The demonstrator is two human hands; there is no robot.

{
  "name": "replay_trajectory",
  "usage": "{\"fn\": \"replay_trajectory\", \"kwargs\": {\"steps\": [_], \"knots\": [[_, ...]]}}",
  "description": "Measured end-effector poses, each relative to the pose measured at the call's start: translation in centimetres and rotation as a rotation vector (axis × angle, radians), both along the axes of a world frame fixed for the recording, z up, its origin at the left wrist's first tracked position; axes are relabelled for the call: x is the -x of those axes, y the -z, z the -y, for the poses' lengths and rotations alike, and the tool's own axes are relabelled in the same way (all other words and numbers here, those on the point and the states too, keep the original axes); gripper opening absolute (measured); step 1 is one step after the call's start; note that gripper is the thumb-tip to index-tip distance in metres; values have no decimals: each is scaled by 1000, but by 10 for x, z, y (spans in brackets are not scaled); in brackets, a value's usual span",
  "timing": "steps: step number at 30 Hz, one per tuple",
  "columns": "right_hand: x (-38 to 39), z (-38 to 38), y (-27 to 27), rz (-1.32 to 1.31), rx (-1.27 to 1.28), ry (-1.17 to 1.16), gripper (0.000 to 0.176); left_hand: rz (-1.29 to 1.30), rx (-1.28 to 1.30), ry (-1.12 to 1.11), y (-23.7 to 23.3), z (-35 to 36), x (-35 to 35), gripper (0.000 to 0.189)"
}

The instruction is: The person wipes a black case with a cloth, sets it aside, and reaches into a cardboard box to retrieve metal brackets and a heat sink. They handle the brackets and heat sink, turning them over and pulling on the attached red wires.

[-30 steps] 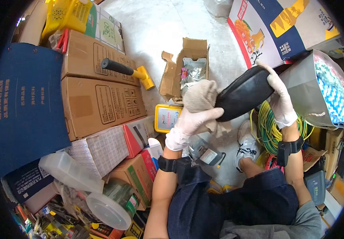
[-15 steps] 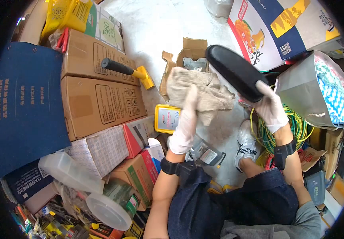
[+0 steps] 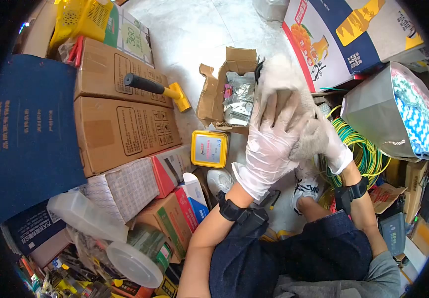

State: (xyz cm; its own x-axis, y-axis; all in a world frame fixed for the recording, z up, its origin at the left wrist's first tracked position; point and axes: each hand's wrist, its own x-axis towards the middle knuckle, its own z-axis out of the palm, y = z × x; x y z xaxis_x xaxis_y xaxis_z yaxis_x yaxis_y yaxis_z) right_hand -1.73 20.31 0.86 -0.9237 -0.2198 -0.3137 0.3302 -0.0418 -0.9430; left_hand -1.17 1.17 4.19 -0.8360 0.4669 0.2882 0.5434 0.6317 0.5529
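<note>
My left hand [image 3: 271, 149], in a thin white glove, presses a beige knit cloth [image 3: 285, 74] down with its fingers spread over it. Beneath the cloth is a long, glossy black case with rounded ends, mostly covered now; only a dark edge [image 3: 259, 73] shows at its far end. My right hand [image 3: 337, 149], also gloved, grips the near end of that case, its fingers largely hidden by the cloth and my left hand. Just left of the hands sits an open cardboard box [image 3: 209, 102] with small metal parts [image 3: 239, 99] in clear bags.
A yellow-rimmed tin [image 3: 209, 149] and a yellow hammer [image 3: 178, 97] with a black grip are at left, near stacked cartons [image 3: 125, 134]. Coiled green-yellow wire [image 3: 368, 156] and a grey bag [image 3: 373, 111] stand at right. A large printed carton [image 3: 343, 44] is behind.
My left hand has brought the cloth rightward from above the cardboard box onto the black case, covering it. The box's contents are now uncovered. My right hand still holds the case.
</note>
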Motion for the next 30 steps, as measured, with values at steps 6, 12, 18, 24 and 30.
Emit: {"fn": "replay_trajectory", "kwargs": {"steps": [6,12,18,24,30], "knots": [[1,15,-32,-114,-362,-131,94,-83,-64,-264,-9,13,13,79],[-12,17,-26,-63,-167,-155,90,-8,-299,-362,0,32,27,75],[-13,20,-35,152,98,-64,81,-66,-499,-356,2,17,29,74],[-19,24,-29,96,375,135,74,325,-778,-311,1,7,9,69],[15,-7,-53,-141,276,448,57,82,95,-30,3,-11,-9,71]]}}
